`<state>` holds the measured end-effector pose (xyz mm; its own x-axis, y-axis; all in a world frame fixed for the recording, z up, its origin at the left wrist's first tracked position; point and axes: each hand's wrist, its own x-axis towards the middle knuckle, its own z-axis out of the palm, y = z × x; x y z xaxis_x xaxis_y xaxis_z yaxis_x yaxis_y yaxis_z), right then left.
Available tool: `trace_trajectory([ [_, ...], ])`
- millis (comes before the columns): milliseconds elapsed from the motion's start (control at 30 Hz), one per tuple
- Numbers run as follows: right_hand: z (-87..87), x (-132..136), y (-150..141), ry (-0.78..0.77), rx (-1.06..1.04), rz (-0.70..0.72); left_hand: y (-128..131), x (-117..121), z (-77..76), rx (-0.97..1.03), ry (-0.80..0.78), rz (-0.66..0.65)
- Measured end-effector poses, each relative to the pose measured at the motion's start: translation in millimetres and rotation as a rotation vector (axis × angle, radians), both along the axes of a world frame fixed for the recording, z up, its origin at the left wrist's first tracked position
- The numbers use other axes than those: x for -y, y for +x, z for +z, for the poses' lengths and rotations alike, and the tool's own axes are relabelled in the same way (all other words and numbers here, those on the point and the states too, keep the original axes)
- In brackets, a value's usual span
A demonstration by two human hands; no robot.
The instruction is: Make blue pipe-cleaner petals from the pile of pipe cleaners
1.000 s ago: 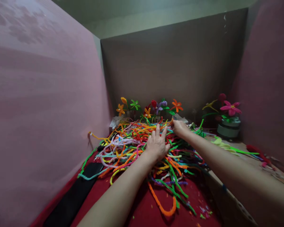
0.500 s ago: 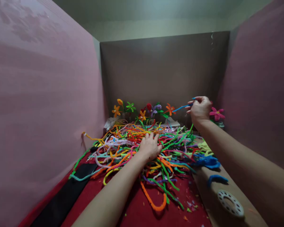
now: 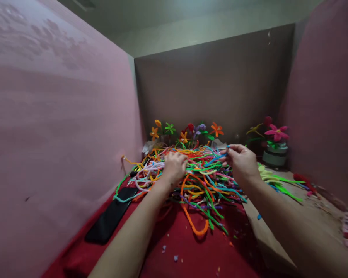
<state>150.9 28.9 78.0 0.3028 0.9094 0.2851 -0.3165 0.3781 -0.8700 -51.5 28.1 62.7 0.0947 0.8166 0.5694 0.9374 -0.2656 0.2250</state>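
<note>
A large tangled pile of many-coloured pipe cleaners (image 3: 208, 193) spreads in front of me. My right hand (image 3: 245, 164) is closed at the pile's right side, pinching a blue pipe cleaner (image 3: 213, 160) between thumb and fingertips. The strand points left over the pile. On the left part of the pile rests my left hand (image 3: 174, 168), its fingers curled in among the strands; what they grip is hidden. An orange pipe cleaner (image 3: 198, 233) loops out below the pile onto the red cloth (image 3: 174, 239).
Pipe-cleaner flowers (image 3: 191, 131) stand along the back. A pink flower (image 3: 277, 133) rises from a jar (image 3: 275, 155) at back right. On the left lies a black phone (image 3: 110, 218). Yellow-green strands (image 3: 268, 175) lie on the brown board (image 3: 262, 235). Pink side walls (image 3: 75, 135) enclose the space.
My right hand has come down toward the pile with the blue pipe cleaner. My left hand, spread before, has curled its fingers. The camera view has shifted and tilted.
</note>
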Motion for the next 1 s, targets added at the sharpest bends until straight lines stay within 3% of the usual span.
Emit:
trace_trajectory([
  [133,-16.8,22.3,-9.3,-0.216,0.144,0.367,-72.4,-4.1,14.0,0.159,-0.007,0.272],
  [267,-26.9,29.9,-19.1,-0.319,0.627,0.673,-121.2,-14.4,-0.8,0.255,-0.118,0.43],
  [333,-28.9,24.3,-25.0,-0.255,0.872,0.62,-128.7,-21.2,-13.3,0.273,-0.196,0.478],
  [433,-29.9,13.1,-40.9,-0.051,1.014,0.391,-127.5,-30.3,-25.5,0.282,-0.282,0.512],
  [567,-33.3,5.8,-78.9,0.323,1.156,0.187,-122.6,-33.1,-26.5,0.26,-0.297,0.566],
  [700,-39.5,1.1,-120.1,0.648,1.406,0.142,-118.4,-26.5,-24.4,0.186,-0.264,0.585],
  [767,-43.0,-3.8,-133.7,0.682,1.516,0.126,-115.5,-23.3,-23.8,0.157,-0.255,0.565],
  [867,-50.1,-12.9,-142.1,0.61,1.65,0.156,-113.4,-20.4,-21.0,0.143,-0.219,0.556],
  [1000,-61.9,-20.3,-140.8,0.552,1.759,0.205,-122.9,-18.7,-15.5,0.182,-0.132,0.635],
])
